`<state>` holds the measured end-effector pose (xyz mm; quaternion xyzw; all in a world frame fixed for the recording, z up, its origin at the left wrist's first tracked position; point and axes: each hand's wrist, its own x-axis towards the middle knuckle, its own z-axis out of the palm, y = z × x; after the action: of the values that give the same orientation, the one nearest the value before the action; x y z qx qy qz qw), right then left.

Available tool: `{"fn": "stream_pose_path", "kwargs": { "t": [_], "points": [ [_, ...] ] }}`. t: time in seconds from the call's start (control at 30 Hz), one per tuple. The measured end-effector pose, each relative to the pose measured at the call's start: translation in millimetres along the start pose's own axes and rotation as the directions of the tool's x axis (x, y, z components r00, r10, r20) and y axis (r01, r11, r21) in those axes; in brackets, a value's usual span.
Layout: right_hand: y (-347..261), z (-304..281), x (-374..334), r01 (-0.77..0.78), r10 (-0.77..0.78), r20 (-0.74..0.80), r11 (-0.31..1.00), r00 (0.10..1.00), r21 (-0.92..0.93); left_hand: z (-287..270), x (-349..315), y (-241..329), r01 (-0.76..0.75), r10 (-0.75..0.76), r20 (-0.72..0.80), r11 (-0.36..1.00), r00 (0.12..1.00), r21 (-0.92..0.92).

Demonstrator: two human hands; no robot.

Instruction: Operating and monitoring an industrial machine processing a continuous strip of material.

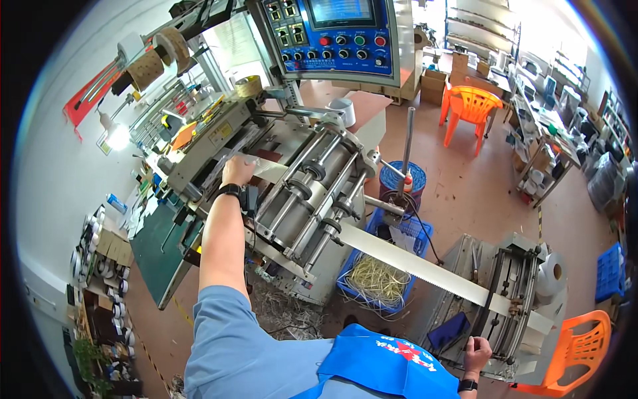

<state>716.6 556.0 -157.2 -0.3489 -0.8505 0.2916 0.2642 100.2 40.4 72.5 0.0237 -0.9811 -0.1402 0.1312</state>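
Observation:
My left hand [237, 170], with a black watch on its wrist, reaches out to the roller machine [312, 179]. Its fingers are closed at the end of a pale strip [269, 170] that runs in under the metal rollers. A long white band with a toothed edge [412, 261] stretches from these rollers to a second roller unit [505, 292] at the lower right. Beside that unit is my right hand [477, 354], its fingers curled together; what they hold, if anything, is too small to make out. A dark blue pad [449, 330] lies close to it.
A blue control panel [335, 33] hangs above the machine. Under the band stands a blue crate [375, 292] of tangled thin strips. Orange chairs [472, 106] stand behind and at the lower right, near a white roll [550, 274]. A metal post [407, 149] rises beside the machine.

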Motion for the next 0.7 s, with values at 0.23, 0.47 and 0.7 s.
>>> {"fn": "stream_pose_path", "kwargs": {
  "t": [0.23,0.47,0.7],
  "points": [
    [-2,-1,1,0.013,-0.013,-0.008,1.000,1.000,-0.011,3,1,-6,-0.024,0.022,-0.026,0.999,0.999,-0.048],
    [1,-1,0,-0.035,0.035,0.007,0.999,0.999,0.007,8,4,-15,-0.052,0.052,-0.006,0.997,0.999,-0.053],
    [7,1,0,0.003,-0.003,0.001,1.000,1.000,0.001,-2,0,-8,0.044,-0.050,0.161,0.998,0.986,0.045]
  ]
}}
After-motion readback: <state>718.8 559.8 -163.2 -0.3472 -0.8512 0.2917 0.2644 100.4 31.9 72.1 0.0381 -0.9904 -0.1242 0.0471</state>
